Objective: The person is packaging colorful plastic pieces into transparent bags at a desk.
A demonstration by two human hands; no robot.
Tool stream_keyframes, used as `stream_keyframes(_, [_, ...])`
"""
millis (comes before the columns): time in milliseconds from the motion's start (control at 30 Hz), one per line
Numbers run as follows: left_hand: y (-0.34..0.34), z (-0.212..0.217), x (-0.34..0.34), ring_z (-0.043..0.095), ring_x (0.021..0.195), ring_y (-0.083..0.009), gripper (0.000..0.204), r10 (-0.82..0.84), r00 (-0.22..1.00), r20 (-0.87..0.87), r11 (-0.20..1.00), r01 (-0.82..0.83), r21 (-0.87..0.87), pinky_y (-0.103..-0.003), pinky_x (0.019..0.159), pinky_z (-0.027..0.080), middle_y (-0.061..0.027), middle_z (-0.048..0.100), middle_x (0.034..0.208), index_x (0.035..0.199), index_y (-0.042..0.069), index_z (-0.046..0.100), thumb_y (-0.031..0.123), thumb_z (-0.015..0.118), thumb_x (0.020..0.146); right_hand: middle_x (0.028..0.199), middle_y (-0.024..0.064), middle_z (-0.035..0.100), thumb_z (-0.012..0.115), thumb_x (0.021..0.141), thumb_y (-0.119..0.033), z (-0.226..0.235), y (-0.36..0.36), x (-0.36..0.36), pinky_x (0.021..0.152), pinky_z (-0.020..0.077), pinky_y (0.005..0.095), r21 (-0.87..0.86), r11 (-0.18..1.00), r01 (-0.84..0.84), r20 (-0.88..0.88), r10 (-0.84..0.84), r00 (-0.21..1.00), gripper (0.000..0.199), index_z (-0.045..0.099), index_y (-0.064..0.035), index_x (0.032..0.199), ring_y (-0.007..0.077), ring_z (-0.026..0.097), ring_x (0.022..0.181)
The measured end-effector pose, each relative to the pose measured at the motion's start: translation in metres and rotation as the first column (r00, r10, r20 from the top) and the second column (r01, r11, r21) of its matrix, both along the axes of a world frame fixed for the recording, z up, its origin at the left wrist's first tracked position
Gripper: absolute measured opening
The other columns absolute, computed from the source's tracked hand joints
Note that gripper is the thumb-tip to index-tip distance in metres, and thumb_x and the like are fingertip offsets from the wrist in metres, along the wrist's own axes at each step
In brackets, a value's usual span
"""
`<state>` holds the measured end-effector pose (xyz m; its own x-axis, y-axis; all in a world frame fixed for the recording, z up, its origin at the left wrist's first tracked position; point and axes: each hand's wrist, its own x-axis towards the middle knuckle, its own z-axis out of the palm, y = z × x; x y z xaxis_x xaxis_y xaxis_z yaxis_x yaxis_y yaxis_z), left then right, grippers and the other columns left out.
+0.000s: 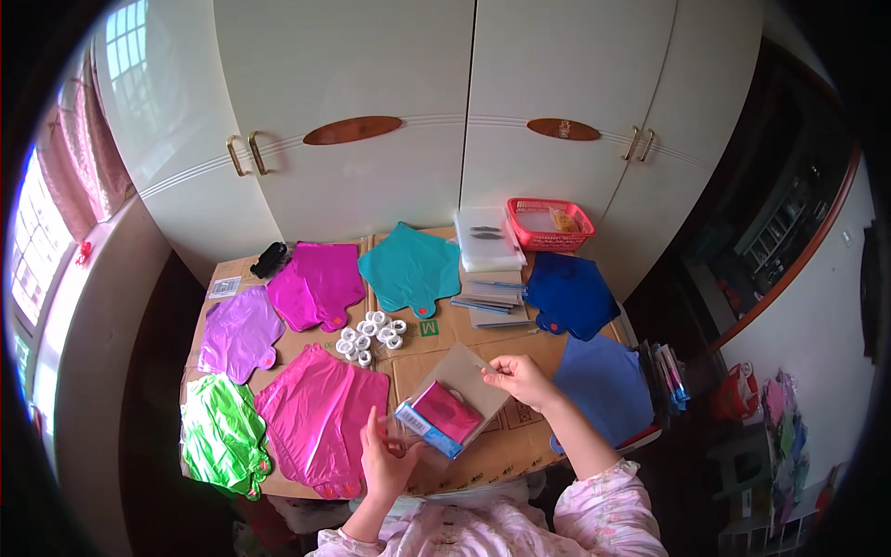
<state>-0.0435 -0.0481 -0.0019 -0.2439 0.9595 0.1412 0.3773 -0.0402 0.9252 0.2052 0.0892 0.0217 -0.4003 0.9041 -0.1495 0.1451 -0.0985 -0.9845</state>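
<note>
In front of me is a clear plastic bag [490,406] with a grey card, a folded magenta foil piece [447,414] and a blue-and-white barcode label [429,430] inside. My right hand [520,379] pinches the bag's upper right edge between thumb and fingers. Beside its lower left corner, my left hand [386,459] has thumb and fingers spread; whether the thumb touches the bag, I cannot tell. Left of that hand lies a pink flat foil balloon [320,408]. White ribbon rolls [367,336] are bunched beyond the bag.
Cardboard [418,357] covers the table. Around it lie green [221,429], lilac [239,330], purple [317,283], teal [410,267] and blue [571,292] foil sheets. Clear bags [487,243], grey cards [497,295] and a red basket [549,237] stand near the white cabinet [353,74].
</note>
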Motion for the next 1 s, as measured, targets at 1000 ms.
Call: stream_keyframes(1000, [0.045,-0.014,0.041,0.063,0.101,-0.0254,0.016,-0.148,0.531,-0.834,0.867,0.476,0.149,-0.036,0.076,0.053,-0.0125,0.064,0.111,0.092,0.008,0.061,0.016,0.059,0.078,0.086,0.0134,0.065,0.058,0.081,-0.009,-0.034,0.169,0.041,0.081,0.0480,0.0394,0.669,0.645,-0.371,0.717,-0.427,0.550,0.011,0.067,-0.0040,0.086,0.0323,0.060,0.087])
